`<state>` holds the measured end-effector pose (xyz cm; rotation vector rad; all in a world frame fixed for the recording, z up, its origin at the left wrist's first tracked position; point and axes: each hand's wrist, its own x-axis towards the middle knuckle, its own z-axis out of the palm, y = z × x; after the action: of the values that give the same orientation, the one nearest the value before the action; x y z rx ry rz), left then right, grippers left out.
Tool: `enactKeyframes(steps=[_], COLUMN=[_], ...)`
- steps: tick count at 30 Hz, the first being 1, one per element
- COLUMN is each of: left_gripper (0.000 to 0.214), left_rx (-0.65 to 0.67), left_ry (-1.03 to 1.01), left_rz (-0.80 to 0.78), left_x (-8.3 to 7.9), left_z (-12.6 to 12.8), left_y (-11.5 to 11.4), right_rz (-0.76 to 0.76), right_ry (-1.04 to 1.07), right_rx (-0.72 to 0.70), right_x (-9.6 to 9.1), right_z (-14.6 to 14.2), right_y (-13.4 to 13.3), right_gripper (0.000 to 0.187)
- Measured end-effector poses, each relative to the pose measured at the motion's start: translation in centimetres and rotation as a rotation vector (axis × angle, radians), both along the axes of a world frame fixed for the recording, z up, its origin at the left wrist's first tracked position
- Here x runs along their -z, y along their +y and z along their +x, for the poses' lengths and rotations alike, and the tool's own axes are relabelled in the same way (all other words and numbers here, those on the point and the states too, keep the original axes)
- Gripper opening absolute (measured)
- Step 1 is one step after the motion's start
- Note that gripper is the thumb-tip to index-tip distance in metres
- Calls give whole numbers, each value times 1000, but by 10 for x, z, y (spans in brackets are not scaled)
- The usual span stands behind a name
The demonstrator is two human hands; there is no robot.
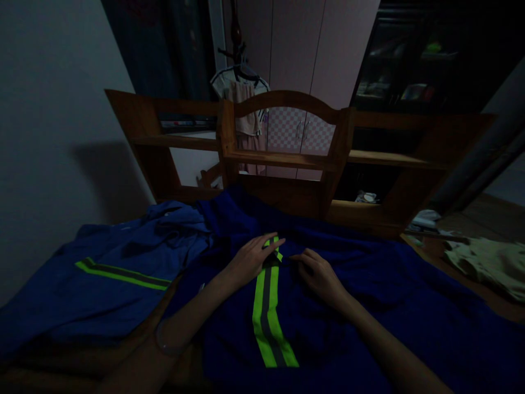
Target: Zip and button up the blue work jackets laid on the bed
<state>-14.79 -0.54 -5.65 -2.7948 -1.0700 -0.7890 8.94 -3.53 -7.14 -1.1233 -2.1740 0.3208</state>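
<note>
A dark blue work garment lies spread in front of me, with a yellow-green reflective stripe running away from me down its middle. My left hand rests flat on the far end of that stripe, fingers stretched out. My right hand lies just right of the stripe on the blue cloth, with its fingers bent down onto the fabric; the dim light hides whether they pinch it.
A second blue garment with its own reflective stripe lies crumpled at the left. A wooden headboard with shelves stands behind. A pale cloth lies at the right. Clothes hang on a rack further back.
</note>
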Motion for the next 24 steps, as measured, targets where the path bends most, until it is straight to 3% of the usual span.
enactKeyframes(steps=[4,9,18,24], left_gripper=[40,17,20,19], left_rx=[183,195,81,80], left_ry=[53,36,61,125], left_rz=[79,160,230,279], left_x=[-5,4,2,8], left_z=[4,6,12,14], left_y=[-5,1,-3,0], right_rz=[-2,12,21,50], right_ry=[4,12,18,-5], right_rx=[-4,0,-36,-56], right_x=[1,3,-2,-3], right_z=[0,0,-4,-3], right_y=[1,1,-4,-5], right_gripper=[35,35,36,34])
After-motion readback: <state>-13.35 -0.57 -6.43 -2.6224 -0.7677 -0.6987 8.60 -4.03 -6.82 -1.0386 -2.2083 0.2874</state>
